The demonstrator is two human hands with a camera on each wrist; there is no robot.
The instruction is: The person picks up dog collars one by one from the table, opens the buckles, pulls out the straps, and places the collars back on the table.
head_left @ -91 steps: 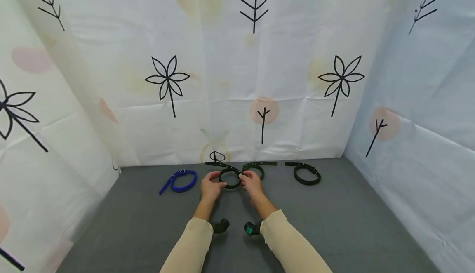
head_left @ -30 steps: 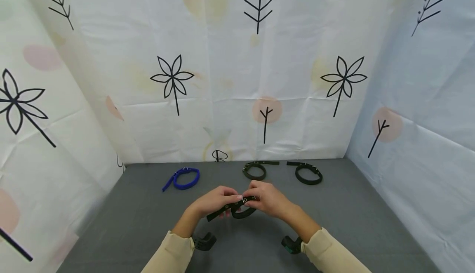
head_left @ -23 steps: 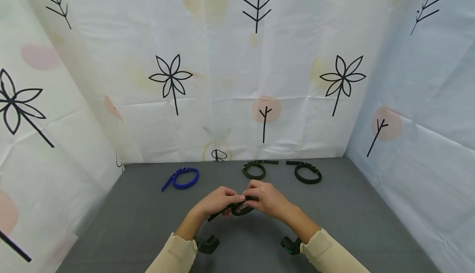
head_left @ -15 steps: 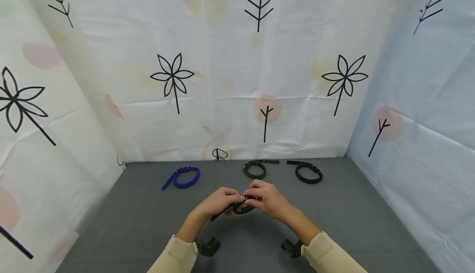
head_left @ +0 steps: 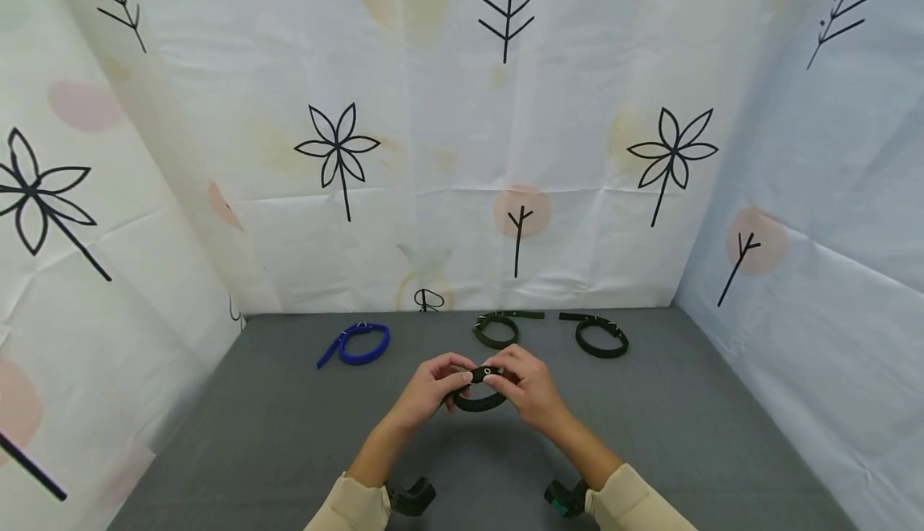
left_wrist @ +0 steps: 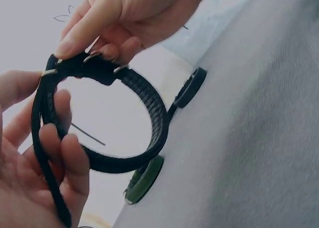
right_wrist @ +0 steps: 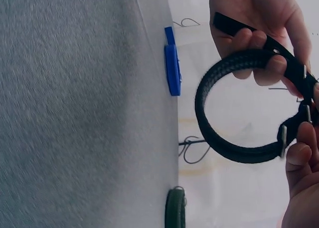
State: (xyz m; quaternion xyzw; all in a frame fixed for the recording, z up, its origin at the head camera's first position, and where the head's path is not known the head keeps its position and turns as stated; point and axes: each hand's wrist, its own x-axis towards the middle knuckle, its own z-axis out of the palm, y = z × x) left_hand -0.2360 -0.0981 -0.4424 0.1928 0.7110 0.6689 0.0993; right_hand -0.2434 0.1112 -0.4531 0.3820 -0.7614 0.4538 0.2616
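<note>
Both hands hold a dark buckled collar [head_left: 480, 405] up over the middle of the table. My left hand [head_left: 428, 391] pinches it on the left by the buckle. Its fingers curl round the loose strap, whose end runs down the palm in the left wrist view. My right hand [head_left: 532, 391] pinches the buckle part from the other side, thumb and fingertips near a metal ring. In the right wrist view the collar [right_wrist: 212, 128] forms a round loop with a braided-looking band. Metal loops show on the collar [left_wrist: 154, 108] in the left wrist view too.
Along the back of the grey table [head_left: 289, 435] lie a blue collar [head_left: 364, 359] at left, a dark green collar [head_left: 496, 344] near the middle and a black collar [head_left: 601, 352] at right. A patterned white cloth [head_left: 433, 114] hangs behind and at both sides.
Three seconds ago both hands were at the dark collar by the back row; they have brought it nearer. Lately they turned it, and its loose end has gone from sight in the head view.
</note>
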